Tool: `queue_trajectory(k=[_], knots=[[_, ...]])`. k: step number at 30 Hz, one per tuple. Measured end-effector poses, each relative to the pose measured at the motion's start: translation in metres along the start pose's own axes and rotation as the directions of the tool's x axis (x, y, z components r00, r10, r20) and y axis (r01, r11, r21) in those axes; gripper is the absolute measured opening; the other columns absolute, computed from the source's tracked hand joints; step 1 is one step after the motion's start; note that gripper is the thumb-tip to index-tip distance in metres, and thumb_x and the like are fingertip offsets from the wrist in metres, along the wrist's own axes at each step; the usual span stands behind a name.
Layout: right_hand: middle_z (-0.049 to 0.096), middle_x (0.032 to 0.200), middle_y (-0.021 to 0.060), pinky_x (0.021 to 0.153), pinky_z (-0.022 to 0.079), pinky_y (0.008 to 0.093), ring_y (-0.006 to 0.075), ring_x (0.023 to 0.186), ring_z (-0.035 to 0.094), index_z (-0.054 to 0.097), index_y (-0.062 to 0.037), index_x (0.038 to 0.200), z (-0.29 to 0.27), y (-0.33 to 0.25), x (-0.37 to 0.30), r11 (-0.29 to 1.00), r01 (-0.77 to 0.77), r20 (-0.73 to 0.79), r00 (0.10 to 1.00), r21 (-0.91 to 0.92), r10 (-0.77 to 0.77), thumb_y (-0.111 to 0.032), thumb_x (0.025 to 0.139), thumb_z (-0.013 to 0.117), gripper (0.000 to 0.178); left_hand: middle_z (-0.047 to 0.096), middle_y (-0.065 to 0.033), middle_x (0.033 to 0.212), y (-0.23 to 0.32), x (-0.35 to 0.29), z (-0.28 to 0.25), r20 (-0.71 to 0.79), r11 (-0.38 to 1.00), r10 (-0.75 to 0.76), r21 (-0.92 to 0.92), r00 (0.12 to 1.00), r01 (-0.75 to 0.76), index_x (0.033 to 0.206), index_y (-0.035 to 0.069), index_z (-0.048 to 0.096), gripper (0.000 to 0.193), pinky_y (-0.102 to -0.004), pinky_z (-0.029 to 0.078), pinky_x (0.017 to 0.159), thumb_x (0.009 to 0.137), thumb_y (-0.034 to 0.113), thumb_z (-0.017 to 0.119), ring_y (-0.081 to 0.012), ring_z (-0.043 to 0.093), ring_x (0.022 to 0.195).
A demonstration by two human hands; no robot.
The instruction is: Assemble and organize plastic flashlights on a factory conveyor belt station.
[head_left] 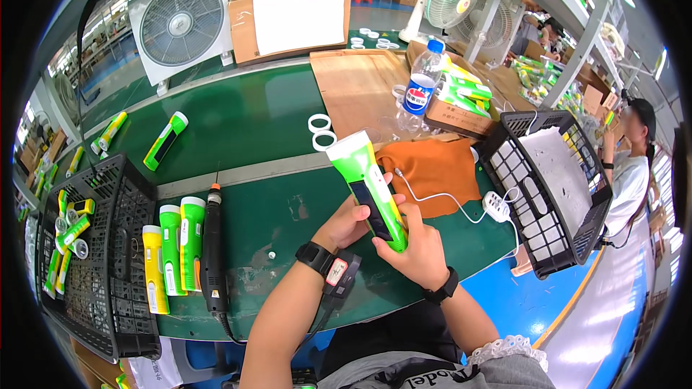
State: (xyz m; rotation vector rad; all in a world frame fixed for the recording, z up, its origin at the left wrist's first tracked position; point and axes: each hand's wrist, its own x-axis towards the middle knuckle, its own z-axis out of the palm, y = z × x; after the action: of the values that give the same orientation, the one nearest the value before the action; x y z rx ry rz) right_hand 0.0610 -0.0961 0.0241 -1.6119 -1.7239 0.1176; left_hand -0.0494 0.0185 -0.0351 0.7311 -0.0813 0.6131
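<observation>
Both of my hands hold one green and white flashlight (pixel 364 181) with a dark panel along its side, its wide white head pointing up and away. My left hand (pixel 346 222) cups the body from the left. My right hand (pixel 417 248) grips the tail end from the right. Each wrist carries a black band. Under the flashlight lies an orange cloth (pixel 436 170) on the green table (pixel 267 220).
Three flashlights (pixel 173 252) and a black power tool (pixel 213 248) lie left of my hands. Black crates stand at the left (pixel 108 259) and the right (pixel 548 187). A water bottle (pixel 420 86), white rings (pixel 322 132), fans and a cardboard sheet sit farther back. A person stands at the right edge.
</observation>
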Motion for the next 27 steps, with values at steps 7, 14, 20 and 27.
queue_trajectory(k=[7,14,20,27], knots=[[0.059,0.065,0.012,0.046,0.045,0.0351,0.0285,0.053,0.059,0.043,-0.0038,0.102,0.003,-0.002,0.0,0.994,0.017,-0.087,0.996,-0.112,-0.026,-0.023,0.07,0.067,0.045,0.036,-0.0057,0.133,0.001,0.003,0.005,0.02,1.0,0.026,0.008,0.999,-0.026,0.135,0.011,0.018,0.081,-0.0437,0.04,0.093,0.074,0.031,0.067,-0.0271,0.044,0.116],[0.057,0.06,0.01,0.041,0.042,0.0348,0.0266,0.047,0.056,0.045,-0.0048,0.099,0.004,0.001,0.001,0.971,-0.005,-0.095,0.995,-0.24,-0.019,-0.021,0.07,0.066,0.04,0.051,-0.0075,0.119,0.004,0.008,0.007,-0.229,0.973,0.217,0.126,0.949,-0.192,0.133,0.009,0.029,0.056,-0.0164,0.038,0.062,0.086,0.031,0.048,-0.0022,0.043,0.068],[0.056,0.057,0.0106,0.042,0.043,0.0358,0.0274,0.047,0.056,0.044,-0.005,0.099,0.005,0.001,0.0,0.973,-0.007,-0.06,0.998,-0.229,-0.007,-0.021,0.07,0.066,0.04,0.055,-0.0075,0.112,0.004,0.006,0.001,-0.264,0.957,0.267,0.189,0.927,-0.222,0.127,0.006,0.039,0.05,-0.017,0.038,0.06,0.084,0.03,0.047,-0.0029,0.043,0.065],[0.056,0.058,0.011,0.043,0.043,0.0369,0.0282,0.049,0.056,0.044,-0.0052,0.095,0.006,0.001,0.0,0.976,0.006,-0.037,0.999,-0.218,-0.014,-0.021,0.07,0.066,0.037,0.058,-0.0051,0.106,0.001,0.006,-0.002,-0.304,0.948,0.282,0.232,0.91,-0.217,0.12,0.006,0.044,0.05,-0.0159,0.035,0.055,0.079,0.034,0.05,-0.0029,0.043,0.063]])
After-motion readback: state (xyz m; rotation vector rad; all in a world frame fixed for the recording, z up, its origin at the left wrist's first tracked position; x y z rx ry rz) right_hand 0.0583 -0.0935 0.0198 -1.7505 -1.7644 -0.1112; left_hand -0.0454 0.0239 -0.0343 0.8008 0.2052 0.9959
